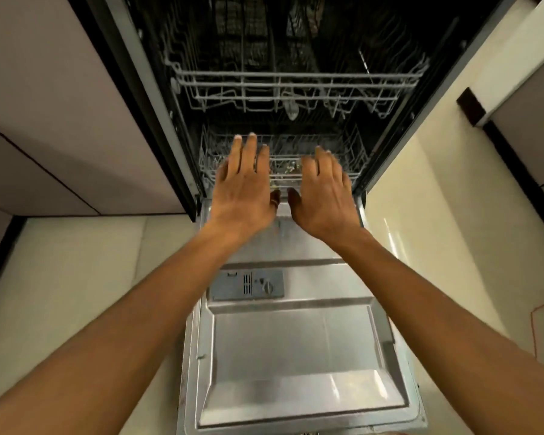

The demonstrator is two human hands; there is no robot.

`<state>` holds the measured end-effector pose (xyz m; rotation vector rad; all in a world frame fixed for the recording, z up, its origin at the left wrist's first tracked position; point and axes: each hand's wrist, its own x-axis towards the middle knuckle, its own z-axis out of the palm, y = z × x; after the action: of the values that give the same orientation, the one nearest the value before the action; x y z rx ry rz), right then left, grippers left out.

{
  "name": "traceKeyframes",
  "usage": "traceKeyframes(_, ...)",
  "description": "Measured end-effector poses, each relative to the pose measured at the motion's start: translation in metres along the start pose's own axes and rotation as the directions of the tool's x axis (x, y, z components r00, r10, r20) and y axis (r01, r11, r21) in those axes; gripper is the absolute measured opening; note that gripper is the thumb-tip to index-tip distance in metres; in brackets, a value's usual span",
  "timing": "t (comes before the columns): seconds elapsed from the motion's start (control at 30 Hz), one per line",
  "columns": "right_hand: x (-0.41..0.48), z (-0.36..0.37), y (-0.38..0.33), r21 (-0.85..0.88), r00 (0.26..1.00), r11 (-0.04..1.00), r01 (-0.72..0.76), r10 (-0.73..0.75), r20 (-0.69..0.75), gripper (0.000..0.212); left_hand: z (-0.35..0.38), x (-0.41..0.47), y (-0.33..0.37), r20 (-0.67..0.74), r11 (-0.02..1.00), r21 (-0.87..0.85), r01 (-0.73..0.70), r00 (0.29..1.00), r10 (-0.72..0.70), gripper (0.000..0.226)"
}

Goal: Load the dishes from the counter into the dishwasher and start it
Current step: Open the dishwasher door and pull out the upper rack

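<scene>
The dishwasher stands open, its steel door [296, 340] folded down flat toward me. Inside the dark tub, the upper wire rack [296, 86] sits pushed in, and the lower wire rack [349, 158] is below it near the opening. My left hand [244, 189] reaches over the front of the lower rack with its fingers straight and spread. Beside it, my right hand [324, 196] stretches toward the same rack front, fingers extended, slightly blurred. Neither hand holds anything. No dishes show clearly in the racks.
A grey detergent dispenser [248, 285] sits on the inner door. Pale cabinet fronts [44, 105] flank the dishwasher on the left, and another cabinet [522, 98] is on the right. Cream floor tiles [85, 277] lie on both sides of the door.
</scene>
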<state>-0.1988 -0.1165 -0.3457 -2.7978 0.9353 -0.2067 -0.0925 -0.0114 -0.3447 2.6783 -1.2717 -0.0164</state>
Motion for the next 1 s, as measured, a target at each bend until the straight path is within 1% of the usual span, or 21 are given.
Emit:
traceKeyframes(0.13, 0.057, -0.031, 0.002, -0.031, 0.993, 0.998, 0.048, -0.051, -0.105, 0.074, -0.022, 0.051, -0.014, -0.117, 0.984, 0.153, -0.088, 0.987, 0.106, 0.102)
traceKeyframes(0.2, 0.085, -0.042, 0.003, -0.08, 0.993, 0.995, 0.066, -0.074, -0.091, 0.077, -0.035, 0.077, -0.02, -0.124, 0.978, 0.186, -0.097, 0.985, 0.121, 0.099)
traceKeyframes(0.27, 0.112, -0.05, 0.002, -0.125, 0.994, 0.988, 0.086, -0.094, -0.059, 0.08, -0.049, 0.105, -0.025, -0.098, 0.983, 0.169, -0.07, 0.991, 0.088, 0.095)
traceKeyframes(0.33, 0.136, -0.054, 0.0, -0.164, 0.995, 0.981, 0.098, -0.102, -0.013, 0.082, -0.062, 0.128, -0.027, -0.049, 0.981, 0.187, -0.053, 0.997, 0.063, 0.093)
traceKeyframes(0.43, 0.165, -0.057, -0.005, -0.222, 0.994, 0.97, 0.103, -0.094, 0.051, 0.084, -0.07, 0.154, -0.025, 0.059, 0.972, 0.231, -0.037, 0.998, 0.024, 0.087)
traceKeyframes(0.53, 0.18, -0.051, -0.006, -0.236, 0.988, 0.967, 0.101, -0.071, 0.134, 0.082, -0.063, 0.167, -0.026, 0.175, 0.971, 0.239, -0.006, 0.984, -0.037, 0.078)
traceKeyframes(0.6, 0.182, -0.044, -0.003, -0.222, 0.984, 0.969, 0.105, -0.068, 0.167, 0.077, -0.054, 0.17, -0.031, 0.225, 0.978, 0.207, 0.007, 0.973, -0.054, 0.074)
traceKeyframes(0.7, 0.179, -0.038, 0.003, -0.184, 0.989, 0.978, 0.099, -0.077, 0.124, 0.065, -0.046, 0.167, -0.035, 0.154, 0.99, 0.141, -0.011, 0.988, -0.01, 0.062)
traceKeyframes(0.8, 0.176, -0.038, 0.001, -0.167, 0.994, 0.984, 0.066, -0.05, 0.095, 0.052, -0.046, 0.165, -0.027, 0.134, 0.998, 0.061, 0.032, 0.99, -0.04, 0.052)
traceKeyframes(0.9, 0.176, -0.043, -0.001, -0.153, 0.995, 0.988, 0.032, -0.017, 0.095, 0.047, -0.051, 0.165, -0.019, 0.14, 0.997, 0.033, 0.072, 0.987, -0.076, 0.044)
traceKeyframes(1.0, 0.164, -0.044, 0.002, -0.155, 0.995, 0.987, 0.045, -0.03, 0.096, 0.046, -0.051, 0.155, -0.017, 0.149, 0.996, 0.027, 0.09, 0.985, -0.093, 0.041)
